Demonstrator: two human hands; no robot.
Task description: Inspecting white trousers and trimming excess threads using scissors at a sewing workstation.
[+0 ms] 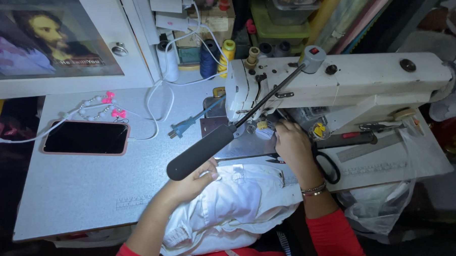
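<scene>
A white sewing machine (pixel 347 81) stands on a grey table (pixel 78 183). A white garment (pixel 235 203) lies at the table's front edge, bunched toward my lap. My left hand (pixel 192 182) rests on the garment's left side, fingers curled on the cloth, partly under a black lamp head (pixel 201 151). My right hand (pixel 291 143) reaches up to the needle area of the machine, fingertips at a small pale piece (pixel 264 132) by the presser foot. Whether it grips that piece is unclear.
A phone in a pink case (pixel 86 138) lies at the left, with a white cable and pink beads. Black-handled scissors (pixel 326 165), a ruler and a red-handled tool lie right of my hand. Thread spools (pixel 209 58) stand behind. A plastic bag (pixel 382 203) hangs at the right front.
</scene>
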